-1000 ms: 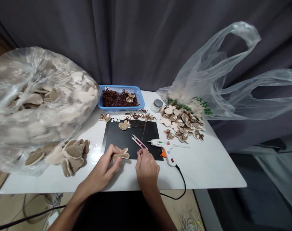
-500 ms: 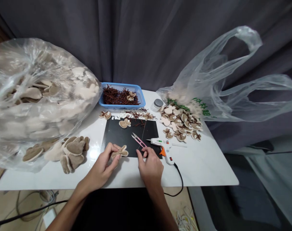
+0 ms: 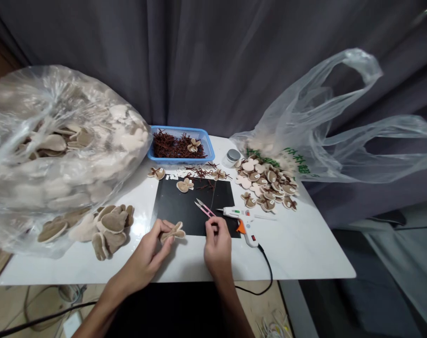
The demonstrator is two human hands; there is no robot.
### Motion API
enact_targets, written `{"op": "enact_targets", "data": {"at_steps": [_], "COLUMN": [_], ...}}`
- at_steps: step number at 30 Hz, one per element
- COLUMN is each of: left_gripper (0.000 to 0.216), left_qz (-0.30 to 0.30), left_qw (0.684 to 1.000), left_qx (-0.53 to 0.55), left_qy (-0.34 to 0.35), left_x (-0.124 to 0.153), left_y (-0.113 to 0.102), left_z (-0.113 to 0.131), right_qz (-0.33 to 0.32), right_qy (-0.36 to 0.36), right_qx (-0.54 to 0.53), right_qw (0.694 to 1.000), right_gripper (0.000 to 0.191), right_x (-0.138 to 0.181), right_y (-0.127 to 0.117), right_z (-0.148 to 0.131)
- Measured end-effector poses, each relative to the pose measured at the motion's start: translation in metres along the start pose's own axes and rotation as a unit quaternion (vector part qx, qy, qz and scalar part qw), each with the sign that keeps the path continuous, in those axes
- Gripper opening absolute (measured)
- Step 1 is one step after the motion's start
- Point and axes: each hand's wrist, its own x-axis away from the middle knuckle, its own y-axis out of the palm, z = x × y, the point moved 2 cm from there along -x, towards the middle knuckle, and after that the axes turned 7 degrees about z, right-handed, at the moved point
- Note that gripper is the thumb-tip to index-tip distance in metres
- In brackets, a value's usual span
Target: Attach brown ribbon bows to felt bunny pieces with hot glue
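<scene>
My left hand (image 3: pixel 151 251) pinches a small tan plush piece (image 3: pixel 173 232) with two ear-like lobes, above the front edge of the black mat (image 3: pixel 171 206). Thumb and fingers of my right hand (image 3: pixel 218 246) are closed together near the mat's front edge; whatever they hold, if anything, is hidden. Just beyond those fingers, pink-handled thread snips (image 3: pixel 204 207) lie on the mat, their rear end covered by the hand. To the right rests a white glue gun (image 3: pixel 238 216) with an orange trigger. Another plush piece (image 3: pixel 185 185) lies at the mat's far side.
A blue basket (image 3: pixel 211 152) holds dark brown bows. Finished plush pieces with bows (image 3: pixel 269 183) are heaped at right beside a clear bag (image 3: pixel 326 141). A lidded jar (image 3: pixel 230 158) stands nearby. Left are a large full bag (image 3: pixel 65 178) and loose plush pieces (image 3: pixel 111 225).
The view has shifted slightly. My right hand has turned, with its fingers drawn closer together beside the snips. My left hand keeps the plush piece, moved slightly left. The snips stay in place.
</scene>
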Motion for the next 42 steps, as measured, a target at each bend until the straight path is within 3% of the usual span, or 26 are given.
{"op": "enact_targets", "data": {"at_steps": [2,4,6,7,9,12,14,17,20,24,28,32,35,38,40,42], "left_gripper": [0.018,0.018,0.018,0.018,0.019,0.021,0.023,0.025,0.027,0.027,0.027,0.027,0.027,0.027,0.024,0.021], "left_qz": [-0.003,-0.003,-0.001,-0.001,0.000,-0.004,-0.008,-0.025,-0.048,-0.063,-0.061,-0.051,-0.065,-0.086,-0.098,-0.114], "left_qw": [1.000,1.000,1.000,1.000,1.000,0.999,0.999,0.998,0.998,0.998,0.998,0.998,0.997,0.996,0.995,0.992], "left_qx": [0.006,0.011,0.013,0.015,0.021,0.036,0.048,0.058,0.043,0.016,0.017,0.020,0.017,0.015,0.018,0.015], "left_qy": [-0.001,0.000,0.001,0.001,0.001,0.002,0.003,0.001,-0.002,-0.012,-0.024,-0.032,-0.024,0.003,0.031,0.053], "left_x": [0.000,0.000,-0.002,-0.003,-0.006,-0.008,-0.009,-0.009,-0.010,-0.016,-0.019,-0.022,-0.029,-0.041,-0.050,-0.058], "left_y": [0.000,0.000,-0.001,-0.001,0.000,0.001,0.003,0.002,-0.002,-0.012,-0.019,-0.020,-0.015,-0.007,-0.001,0.007], "left_z": [0.000,0.000,0.000,0.000,0.000,0.000,0.000,-0.003,-0.007,-0.011,-0.015,-0.017,-0.010,0.005,0.015,0.023], "right_qz": [-0.034,-0.089,-0.113,-0.106,-0.056,-0.003,0.001,0.010,0.020,0.019,0.034,0.038,-0.007,-0.095,-0.139,-0.157], "right_qy": [0.082,0.186,0.254,0.261,0.220,0.085,0.020,0.001,0.017,0.033,0.014,0.046,0.151,0.257,0.306,0.329], "right_qx": [-0.132,-0.254,-0.328,-0.333,-0.265,-0.021,0.141,0.291,0.345,0.339,0.214,-0.053,-0.256,-0.401,-0.440,-0.432], "right_qw": [0.987,0.945,0.903,0.900,0.937,0.996,0.990,0.957,0.938,0.940,0.976,0.997,0.955,0.874,0.833,0.825], "right_gripper": [0.031,0.038,0.044,0.046,0.046,0.038,0.035,0.033,0.029,0.021,0.019,0.026,0.037,0.043,0.044,0.046], "right_x": [-0.001,-0.001,-0.001,-0.002,-0.003,-0.003,-0.003,-0.004,-0.007,-0.012,-0.012,-0.012,-0.014,-0.013,-0.010,-0.007], "right_y": [-0.004,-0.008,-0.012,-0.014,-0.020,-0.022,-0.017,-0.002,0.013,0.021,0.017,0.005,-0.006,-0.015,-0.018,-0.021], "right_z": [-0.001,-0.003,-0.005,-0.005,-0.002,0.004,0.008,0.012,0.009,0.001,-0.003,-0.005,-0.010,-0.017,-0.019,-0.017]}}
